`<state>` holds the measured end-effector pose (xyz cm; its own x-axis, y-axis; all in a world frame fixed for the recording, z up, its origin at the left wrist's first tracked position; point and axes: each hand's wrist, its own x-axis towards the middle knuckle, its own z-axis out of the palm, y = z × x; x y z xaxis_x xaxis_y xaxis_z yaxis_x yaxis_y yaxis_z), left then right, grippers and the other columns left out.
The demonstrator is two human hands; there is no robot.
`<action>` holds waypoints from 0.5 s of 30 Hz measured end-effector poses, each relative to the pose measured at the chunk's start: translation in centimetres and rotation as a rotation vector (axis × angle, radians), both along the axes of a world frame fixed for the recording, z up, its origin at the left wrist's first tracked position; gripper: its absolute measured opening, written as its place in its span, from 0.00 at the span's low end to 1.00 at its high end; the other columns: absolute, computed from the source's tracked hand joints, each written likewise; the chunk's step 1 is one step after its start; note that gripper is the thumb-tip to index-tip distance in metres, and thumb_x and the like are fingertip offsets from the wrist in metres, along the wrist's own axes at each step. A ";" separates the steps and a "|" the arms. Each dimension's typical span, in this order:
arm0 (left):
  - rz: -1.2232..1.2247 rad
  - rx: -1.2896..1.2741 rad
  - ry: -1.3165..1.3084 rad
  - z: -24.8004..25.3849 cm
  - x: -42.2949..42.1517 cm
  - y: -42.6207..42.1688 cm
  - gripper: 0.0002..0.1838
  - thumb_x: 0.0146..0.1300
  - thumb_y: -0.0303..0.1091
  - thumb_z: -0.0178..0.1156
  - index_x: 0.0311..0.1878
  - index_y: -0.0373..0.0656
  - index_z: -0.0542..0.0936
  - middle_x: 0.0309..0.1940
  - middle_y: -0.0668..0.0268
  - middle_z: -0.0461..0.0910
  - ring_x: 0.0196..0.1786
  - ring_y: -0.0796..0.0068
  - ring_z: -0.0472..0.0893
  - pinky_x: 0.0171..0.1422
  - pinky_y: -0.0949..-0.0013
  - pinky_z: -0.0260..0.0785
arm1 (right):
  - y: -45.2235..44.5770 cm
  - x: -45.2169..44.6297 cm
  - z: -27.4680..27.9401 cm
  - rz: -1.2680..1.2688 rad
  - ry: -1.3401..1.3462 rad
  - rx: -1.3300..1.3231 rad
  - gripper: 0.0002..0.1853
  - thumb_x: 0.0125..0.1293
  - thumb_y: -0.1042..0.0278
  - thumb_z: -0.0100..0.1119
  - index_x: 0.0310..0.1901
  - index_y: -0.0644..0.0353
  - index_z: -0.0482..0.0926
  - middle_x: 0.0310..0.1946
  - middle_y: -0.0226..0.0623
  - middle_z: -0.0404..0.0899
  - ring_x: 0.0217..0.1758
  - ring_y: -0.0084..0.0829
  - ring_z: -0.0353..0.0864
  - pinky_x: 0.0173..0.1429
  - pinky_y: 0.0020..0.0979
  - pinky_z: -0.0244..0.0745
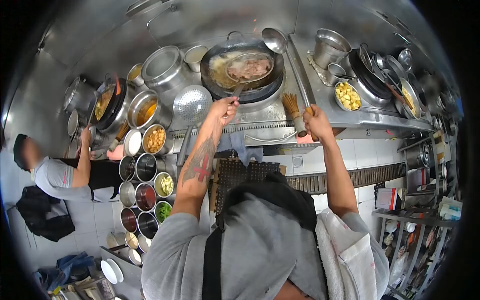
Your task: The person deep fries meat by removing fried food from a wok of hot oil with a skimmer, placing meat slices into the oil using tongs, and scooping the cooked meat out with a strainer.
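My left hand [225, 110] grips the handle of a strainer [239, 89] that holds pieces of pale pinkish meat [252, 68]. The strainer sits over a dark wok [278, 69], where frothy yellowish liquid [218, 67] shows at the left. My right hand [317, 122] is closed around the wooden end of a long ladle [274, 40]. Its bowl is raised beside the wok's upper right edge. A bamboo brush [291, 105] stands between the wok and my right hand. Left of my left hand lies a perforated skimmer [192, 104].
A bowl of yellow chunks [347, 96] and a metal pot [332, 46] stand to the right. Several ingredient containers [146, 197] line my left side. A co-worker [65, 172] handles another wok [117, 107] further left. A blue cloth [241, 146] hangs from the stove's front rail.
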<state>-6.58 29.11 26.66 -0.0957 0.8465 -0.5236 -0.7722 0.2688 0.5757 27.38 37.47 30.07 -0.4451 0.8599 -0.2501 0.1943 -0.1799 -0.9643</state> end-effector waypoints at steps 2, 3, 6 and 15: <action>-0.008 0.045 -0.324 0.1 -0.3 -0.1 0.08 0.69 0.22 0.43 0.49 0.32 0.65 0.25 0.66 0.69 0.16 0.86 0.61 0.14 0.83 0.53 | -0.3 -1.0 1.1 -0.004 0.019 -0.018 0.11 0.66 0.70 0.54 0.46 0.63 0.68 0.20 0.27 0.67 0.14 0.16 0.63 0.15 0.23 0.60; -0.003 0.049 -0.321 0.0 -0.4 -0.1 0.08 0.69 0.22 0.43 0.49 0.32 0.65 0.25 0.66 0.69 0.16 0.86 0.61 0.14 0.83 0.53 | -0.3 -1.3 1.3 0.003 0.022 -0.015 0.11 0.66 0.70 0.54 0.46 0.63 0.68 0.20 0.27 0.67 0.14 0.16 0.63 0.15 0.23 0.60; 0.058 0.084 -0.359 -0.8 -0.4 -0.1 0.06 0.69 0.22 0.42 0.47 0.32 0.65 0.25 0.65 0.69 0.15 0.86 0.61 0.14 0.83 0.54 | -0.7 -1.4 1.4 0.006 0.019 -0.016 0.10 0.66 0.70 0.54 0.44 0.62 0.67 0.19 0.26 0.67 0.14 0.16 0.62 0.14 0.23 0.59; 0.080 -0.017 -0.136 -3.3 -6.3 2.8 0.04 0.70 0.26 0.43 0.43 0.37 0.66 0.25 0.62 0.72 0.15 0.85 0.61 0.13 0.81 0.52 | -1.2 0.3 0.8 -0.001 0.055 -0.021 0.09 0.66 0.70 0.54 0.45 0.64 0.69 0.19 0.26 0.66 0.13 0.15 0.61 0.14 0.23 0.57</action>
<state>-12.85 31.95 23.39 -0.0899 0.8301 -0.5503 -0.8620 0.2119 0.4605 27.65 36.24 30.90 -0.4578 0.8551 -0.2432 0.1407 -0.2004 -0.9696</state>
